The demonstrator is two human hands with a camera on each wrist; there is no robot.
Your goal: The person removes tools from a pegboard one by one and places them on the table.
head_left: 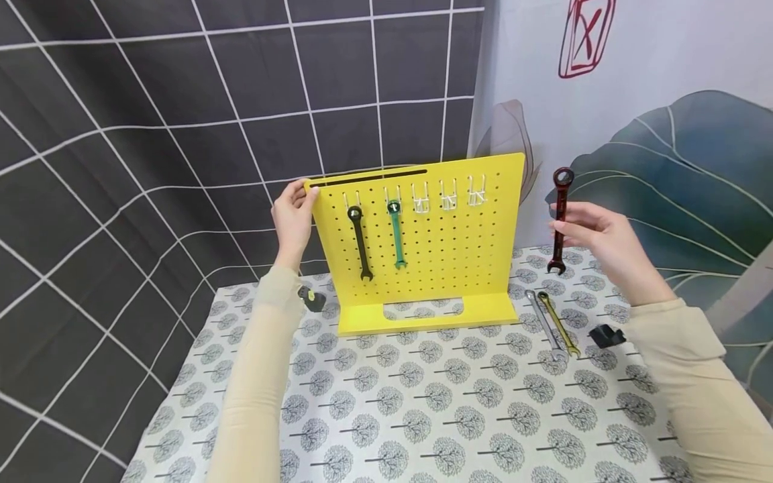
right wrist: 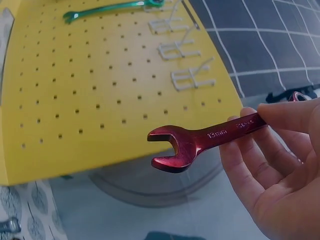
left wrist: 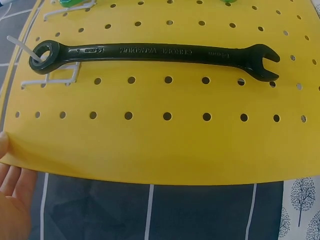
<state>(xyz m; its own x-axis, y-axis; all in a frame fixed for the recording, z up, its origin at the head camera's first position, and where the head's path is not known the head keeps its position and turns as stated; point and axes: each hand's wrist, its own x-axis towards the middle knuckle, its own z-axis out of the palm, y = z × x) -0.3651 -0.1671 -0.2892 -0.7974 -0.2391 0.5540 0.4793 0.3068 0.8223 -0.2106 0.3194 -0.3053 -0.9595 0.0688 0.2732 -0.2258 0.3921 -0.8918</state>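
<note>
My left hand (head_left: pixel 294 218) pinches the upper left corner of a yellow pegboard (head_left: pixel 423 288), thumb in front and fingers behind. Out to the right of the board, my right hand (head_left: pixel 598 238) holds a red combination wrench (head_left: pixel 560 208) upright between thumb and fingers, ring end up. The right wrist view shows its open end and a 13mm marking. On the board, a black wrench (head_left: pixel 361 245) and a green wrench (head_left: pixel 397 235) hang by their ring ends from white hooks. Three more white hooks (head_left: pixel 449 200) to their right carry nothing.
A silver wrench (head_left: pixel 543 325) and a yellow-green wrench (head_left: pixel 558 325) lie side by side on the tree-patterned tablecloth (head_left: pixel 417 429), right of the board's base. A dark gridded curtain (head_left: pixel 241 80) stands behind and to the left. A leaf-printed hanging (head_left: pixel 682 154) covers the right.
</note>
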